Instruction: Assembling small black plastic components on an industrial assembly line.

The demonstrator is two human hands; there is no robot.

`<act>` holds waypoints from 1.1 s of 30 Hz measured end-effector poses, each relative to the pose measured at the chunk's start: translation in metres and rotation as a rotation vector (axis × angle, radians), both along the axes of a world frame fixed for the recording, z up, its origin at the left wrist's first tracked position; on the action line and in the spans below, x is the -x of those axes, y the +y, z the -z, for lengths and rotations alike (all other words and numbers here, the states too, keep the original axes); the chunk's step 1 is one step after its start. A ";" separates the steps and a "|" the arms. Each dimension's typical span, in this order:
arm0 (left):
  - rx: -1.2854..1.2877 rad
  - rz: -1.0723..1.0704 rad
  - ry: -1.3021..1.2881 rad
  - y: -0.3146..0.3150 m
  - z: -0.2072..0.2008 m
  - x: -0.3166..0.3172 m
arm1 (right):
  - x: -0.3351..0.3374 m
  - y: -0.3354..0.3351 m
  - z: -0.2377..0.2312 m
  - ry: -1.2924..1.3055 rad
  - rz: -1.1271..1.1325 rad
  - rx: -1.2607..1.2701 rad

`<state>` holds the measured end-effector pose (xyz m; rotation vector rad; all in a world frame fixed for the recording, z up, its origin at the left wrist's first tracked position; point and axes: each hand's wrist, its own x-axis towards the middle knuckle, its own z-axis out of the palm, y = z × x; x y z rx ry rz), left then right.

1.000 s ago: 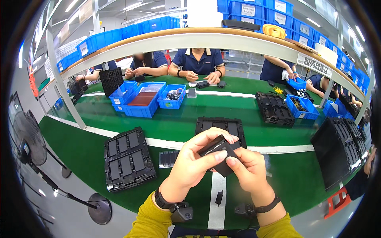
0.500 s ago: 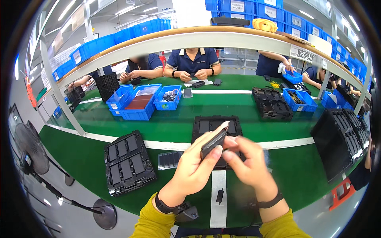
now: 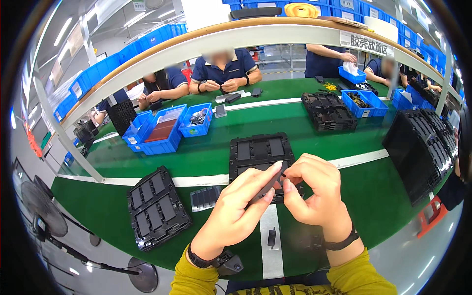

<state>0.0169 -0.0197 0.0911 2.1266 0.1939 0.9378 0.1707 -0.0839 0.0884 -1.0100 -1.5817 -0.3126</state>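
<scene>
Black plastic part point(image 3: 268, 183) pinched by left hand point(image 3: 236, 211) | right hand point(image 3: 314, 191) grips its end (steadying it) | over tray point(image 3: 260, 150) on green counter point(image 3: 196, 155)

Between your left hand point(image 3: 236, 206) and right hand point(image 3: 312, 194) sits a small black part point(image 3: 268, 184) of matt, smooth plastic. Just beyond your hands, the black tray point(image 3: 260, 150) is moulded plastic with a dull sheen; a like tray point(image 3: 155, 206) lies left of your left hand. Under them the table point(image 3: 373, 189) wears a smooth green mat, faintly glossy, crossed by white tape point(image 3: 270, 241).
</scene>
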 end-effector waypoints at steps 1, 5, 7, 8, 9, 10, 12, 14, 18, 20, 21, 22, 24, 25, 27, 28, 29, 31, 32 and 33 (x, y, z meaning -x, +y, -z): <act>-0.011 0.004 -0.002 0.000 0.000 0.000 | 0.000 -0.001 -0.001 -0.009 -0.002 -0.002; 0.010 0.004 0.020 -0.005 -0.003 0.000 | 0.000 -0.001 0.000 -0.034 0.012 -0.009; 0.004 0.022 0.014 -0.002 -0.001 0.000 | 0.001 -0.001 0.000 -0.038 0.020 -0.026; -0.003 0.039 0.007 -0.002 0.000 0.000 | 0.002 -0.001 -0.001 -0.043 0.026 -0.043; -0.003 0.038 0.007 -0.001 0.001 0.001 | 0.001 0.000 0.000 -0.042 0.026 -0.043; 0.019 0.040 0.029 -0.001 0.000 0.001 | 0.001 0.000 0.000 -0.069 0.058 -0.063; 0.042 0.042 0.051 -0.002 0.000 0.000 | 0.000 0.000 0.001 -0.095 0.091 -0.082; 0.086 0.045 0.016 -0.003 0.001 -0.002 | -0.001 0.000 0.001 -0.126 0.129 -0.093; -0.004 0.014 0.001 -0.006 0.003 -0.001 | 0.003 -0.002 -0.001 -0.129 0.116 -0.116; -0.065 0.000 0.000 -0.006 0.003 -0.002 | 0.003 -0.003 0.000 -0.142 0.128 -0.111; -0.067 0.000 0.001 -0.007 0.004 -0.004 | 0.003 -0.003 -0.001 -0.141 0.128 -0.113; -0.068 -0.027 -0.022 -0.008 0.005 -0.006 | 0.003 -0.003 -0.001 -0.141 0.132 -0.113; -0.072 -0.049 -0.041 -0.009 0.007 -0.009 | 0.002 -0.002 0.000 -0.136 0.140 -0.116; -0.120 -0.075 -0.046 -0.008 0.008 -0.010 | 0.003 -0.002 0.000 -0.134 0.139 -0.088; -0.174 -0.095 -0.048 -0.008 0.009 -0.011 | 0.003 -0.003 0.000 -0.128 0.143 -0.066; -0.228 -0.141 -0.037 -0.008 0.010 -0.012 | 0.004 -0.002 0.001 -0.116 0.132 -0.057; -0.282 -0.187 -0.027 -0.008 0.011 -0.013 | 0.004 -0.001 0.001 -0.104 0.121 -0.049; -0.320 -0.212 -0.016 -0.007 0.015 -0.014 | 0.005 -0.002 0.000 -0.091 0.121 -0.050; -0.354 -0.241 -0.006 -0.007 0.016 -0.015 | 0.006 -0.002 0.000 -0.081 0.115 -0.046; -0.360 -0.241 -0.008 -0.007 0.016 -0.014 | 0.006 -0.002 -0.001 -0.081 0.116 -0.052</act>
